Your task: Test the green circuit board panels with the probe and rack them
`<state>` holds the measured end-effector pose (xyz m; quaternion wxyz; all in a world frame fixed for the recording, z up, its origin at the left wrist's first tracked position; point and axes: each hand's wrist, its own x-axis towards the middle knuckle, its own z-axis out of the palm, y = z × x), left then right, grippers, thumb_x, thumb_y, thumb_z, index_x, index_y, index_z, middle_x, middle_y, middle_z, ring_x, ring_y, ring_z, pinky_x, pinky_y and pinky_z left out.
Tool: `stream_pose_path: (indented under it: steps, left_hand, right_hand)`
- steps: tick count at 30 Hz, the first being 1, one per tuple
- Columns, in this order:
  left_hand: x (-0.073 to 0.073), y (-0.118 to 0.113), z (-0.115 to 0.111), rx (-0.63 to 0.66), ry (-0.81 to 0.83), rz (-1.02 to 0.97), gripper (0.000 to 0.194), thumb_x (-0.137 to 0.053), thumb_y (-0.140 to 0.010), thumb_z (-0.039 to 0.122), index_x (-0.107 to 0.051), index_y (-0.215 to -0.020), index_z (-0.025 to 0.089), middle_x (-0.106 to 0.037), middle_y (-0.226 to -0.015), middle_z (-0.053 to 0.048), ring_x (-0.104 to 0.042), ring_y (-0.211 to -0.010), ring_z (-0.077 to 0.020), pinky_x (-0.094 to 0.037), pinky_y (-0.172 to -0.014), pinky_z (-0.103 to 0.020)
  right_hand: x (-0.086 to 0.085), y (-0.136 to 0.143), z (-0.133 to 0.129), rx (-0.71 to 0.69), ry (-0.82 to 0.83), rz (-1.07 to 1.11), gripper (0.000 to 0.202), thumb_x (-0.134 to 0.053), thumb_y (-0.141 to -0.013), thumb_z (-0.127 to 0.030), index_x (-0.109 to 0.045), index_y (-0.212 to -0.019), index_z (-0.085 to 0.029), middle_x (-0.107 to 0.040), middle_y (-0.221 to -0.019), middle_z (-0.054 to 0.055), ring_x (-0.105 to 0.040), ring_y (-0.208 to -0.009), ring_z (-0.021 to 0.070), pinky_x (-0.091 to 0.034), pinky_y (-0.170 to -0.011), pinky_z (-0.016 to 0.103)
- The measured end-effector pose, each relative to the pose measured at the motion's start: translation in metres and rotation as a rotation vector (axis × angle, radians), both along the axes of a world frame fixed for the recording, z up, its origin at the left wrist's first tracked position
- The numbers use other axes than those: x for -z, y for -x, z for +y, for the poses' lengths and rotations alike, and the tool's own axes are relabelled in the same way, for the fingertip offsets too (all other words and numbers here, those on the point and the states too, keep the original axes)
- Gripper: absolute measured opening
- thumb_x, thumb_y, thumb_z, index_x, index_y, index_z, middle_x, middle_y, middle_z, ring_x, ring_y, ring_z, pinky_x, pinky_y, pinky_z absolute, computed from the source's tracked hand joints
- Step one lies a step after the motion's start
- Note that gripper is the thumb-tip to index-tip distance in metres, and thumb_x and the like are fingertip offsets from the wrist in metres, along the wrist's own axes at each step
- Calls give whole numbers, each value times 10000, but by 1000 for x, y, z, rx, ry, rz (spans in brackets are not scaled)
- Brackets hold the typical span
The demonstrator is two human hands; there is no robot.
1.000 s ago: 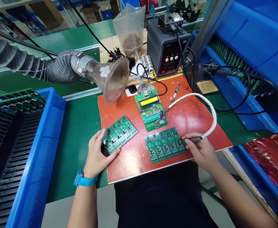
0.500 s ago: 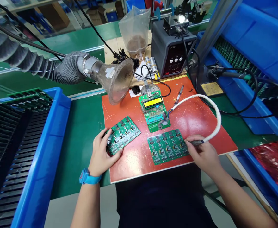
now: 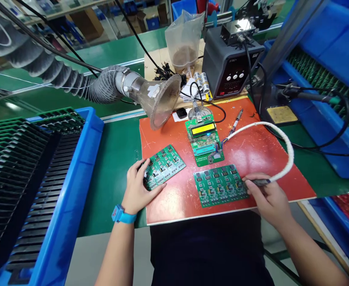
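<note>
In the head view, my left hand [image 3: 139,185] spans the near-left corner of a green circuit board [image 3: 168,163], thumb along the near edge and fingers at the left edge. That board lies at a slant on the red mat. My right hand [image 3: 268,198] pinches the dark end piece [image 3: 259,182] of a white-sleeved cable [image 3: 288,147]. Its fingertips are at the right edge of a second green circuit board [image 3: 220,186], which has several small digit displays. Between and beyond the boards is a programmer board [image 3: 204,149] with a yellow screen and a teal socket, where the cable joins.
A blue bin [image 3: 81,159] with slotted boards stands at the left. A fume extraction funnel [image 3: 165,103] hangs over the mat's far left. At the back are a soldering station [image 3: 234,67], a pen [image 3: 236,119] and a yellow sponge [image 3: 281,114]. More blue bins [image 3: 320,131] line the right.
The whole scene has shifted slightly right in view as the camera turned. Both hands keep their places at the boards and the cable end.
</note>
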<state>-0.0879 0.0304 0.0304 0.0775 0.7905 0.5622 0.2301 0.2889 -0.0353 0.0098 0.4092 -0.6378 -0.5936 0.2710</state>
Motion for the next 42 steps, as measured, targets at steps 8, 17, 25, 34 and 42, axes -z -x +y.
stream_pose_path:
  steps: [8, 17, 25, 34, 42]
  left_hand:
    - [0, 4, -4, -48, 0, -107, 781, -709, -799, 418, -323, -1455, 247, -330, -1501, -163, -269, -1429, -382, -291, -1132, -608]
    - [3, 1, -2, -98, 49, -25, 843, -756, -744, 491, -358, -1436, 220, -245, -1542, -195, -183, -1447, -442, -270, -1119, -661]
    - [4, 1, -1, -158, 6, -91, 898, -812, -655, 548, -413, -1395, 231, -363, -1355, -154, -389, -1324, -367, -358, -1103, -574]
    - [0, -1, -3, -151, -94, -138, 705, -758, -754, 462, -450, -1345, 230, -437, -1339, -136, -440, -1295, -319, -370, -1102, -520]
    - [0, -4, -3, -106, -137, -18, 621, -772, -708, 498, -558, -1224, 226, -347, -1342, -147, -381, -1314, -375, -384, -1062, -543]
  right_hand:
    - [0, -1, 1, 16, 21, -1, 240, -538, -950, -424, -609, -983, -197, -646, -949, 81, -643, -720, 201, -536, -636, 327]
    - [-2, 1, 2, 5, 14, 8, 221, -541, -953, -399, -609, -976, -189, -638, -940, 75, -613, -661, 167, -526, -590, 292]
    - [0, -1, 1, -3, 17, 26, 223, -539, -962, -398, -599, -1001, -187, -644, -941, 80, -633, -676, 175, -533, -591, 301]
    - [-1, 0, 1, 7, 17, 21, 275, -524, -962, -446, -604, -993, -185, -642, -959, 95, -646, -717, 200, -547, -599, 322]
    - [0, 0, 2, 5, 24, 19, 286, -526, -957, -453, -602, -992, -180, -641, -964, 102, -647, -739, 212, -554, -635, 343]
